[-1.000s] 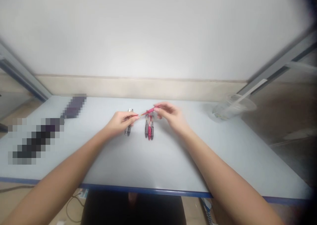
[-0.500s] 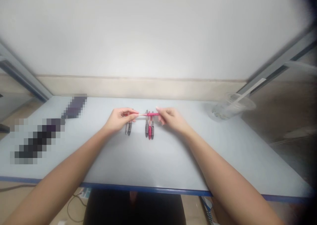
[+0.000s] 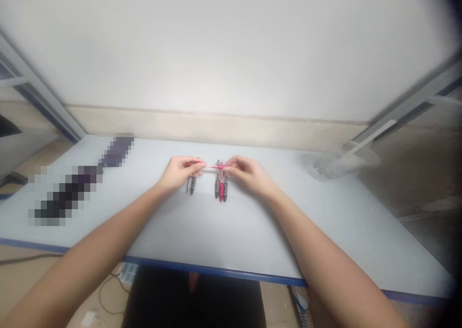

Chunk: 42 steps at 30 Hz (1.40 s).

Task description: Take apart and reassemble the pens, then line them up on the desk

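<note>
Slim red pen sat level between hands, above pale blue table. Left hand pinched thin pale end with fingertips. Right hand pinched red end, just over three grey and red pens lying close together, none held. Small grey pen lay under left hand, also not held. Clear plastic cup with white stick stood far right, hands well apart from it.
</note>
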Tool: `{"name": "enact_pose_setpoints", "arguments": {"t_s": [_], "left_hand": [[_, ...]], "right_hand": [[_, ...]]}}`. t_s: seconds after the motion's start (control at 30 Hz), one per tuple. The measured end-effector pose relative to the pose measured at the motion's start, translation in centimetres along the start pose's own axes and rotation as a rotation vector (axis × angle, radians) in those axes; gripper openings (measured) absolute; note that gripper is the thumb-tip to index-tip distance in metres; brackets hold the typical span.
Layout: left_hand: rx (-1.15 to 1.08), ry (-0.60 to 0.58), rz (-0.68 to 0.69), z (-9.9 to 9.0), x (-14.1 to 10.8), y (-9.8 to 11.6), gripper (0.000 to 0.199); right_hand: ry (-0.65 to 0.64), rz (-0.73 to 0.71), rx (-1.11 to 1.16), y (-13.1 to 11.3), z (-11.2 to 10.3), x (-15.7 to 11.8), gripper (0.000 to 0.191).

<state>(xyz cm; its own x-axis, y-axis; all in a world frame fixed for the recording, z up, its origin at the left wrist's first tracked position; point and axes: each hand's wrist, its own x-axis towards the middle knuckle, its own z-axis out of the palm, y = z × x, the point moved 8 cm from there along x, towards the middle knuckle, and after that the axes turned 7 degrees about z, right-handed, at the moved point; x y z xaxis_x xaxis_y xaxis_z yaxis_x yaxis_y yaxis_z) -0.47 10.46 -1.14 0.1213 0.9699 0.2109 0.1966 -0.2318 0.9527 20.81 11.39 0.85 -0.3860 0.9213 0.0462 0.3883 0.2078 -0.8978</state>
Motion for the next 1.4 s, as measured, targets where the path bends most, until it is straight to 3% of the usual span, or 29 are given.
{"name": "enact_pose_setpoints", "arguments": {"t_s": [0.1,0.17,0.33,0.43,0.6,0.7,0.83,0.93,1.07,1.27,1.4], "left_hand": [[0.037,-0.017,0.012,0.1,-0.3,0.3,0.04],[0.111,-0.018,0.09,0.0,-0.5,1.1,0.038],[0.471,-0.018,0.531,-0.1,-1.1,4.5,0.033],[0.669,-0.035,0.687,0.3,-1.3,5.3,0.038],[0.819,-0.053,0.769,0.5,-1.3,5.8,0.033],[0.863,0.019,0.804,0.5,-1.4,5.8,0.026],[0.785,0.119,0.749,0.2,-1.1,4.8,0.023],[0.648,0.081,0.771,0.6,-1.1,4.3,0.023],[0.576,0.021,0.83,1.2,-1.4,4.5,0.025],[0.523,0.01,0.855,1.3,-1.6,4.5,0.024],[0.533,-0.002,0.83,1.7,-1.3,3.9,0.022]], "right_hand": [[0.014,0.025,-0.101,0.1,0.1,-0.1,0.056],[0.014,0.02,-0.131,-0.1,0.3,-0.2,0.058],[0.006,-0.007,-0.097,-0.4,0.6,-0.1,0.06],[-0.016,0.016,-0.051,0.0,0.9,0.1,0.061],[-0.026,0.057,-0.02,0.0,0.9,-0.2,0.06],[-0.053,0.051,0.03,-0.6,1.1,-0.7,0.061],[-0.052,-0.021,0.089,-1.7,1.1,0.3,0.056],[-0.072,0.006,0.149,-1.7,1.6,2.4,0.042],[-0.164,0.034,0.21,-1.6,3.7,4.5,0.046],[-0.107,0.091,0.574,0.2,5.0,5.2,0.041],[-0.123,0.079,0.563,0.6,4.8,5.3,0.043]]}}
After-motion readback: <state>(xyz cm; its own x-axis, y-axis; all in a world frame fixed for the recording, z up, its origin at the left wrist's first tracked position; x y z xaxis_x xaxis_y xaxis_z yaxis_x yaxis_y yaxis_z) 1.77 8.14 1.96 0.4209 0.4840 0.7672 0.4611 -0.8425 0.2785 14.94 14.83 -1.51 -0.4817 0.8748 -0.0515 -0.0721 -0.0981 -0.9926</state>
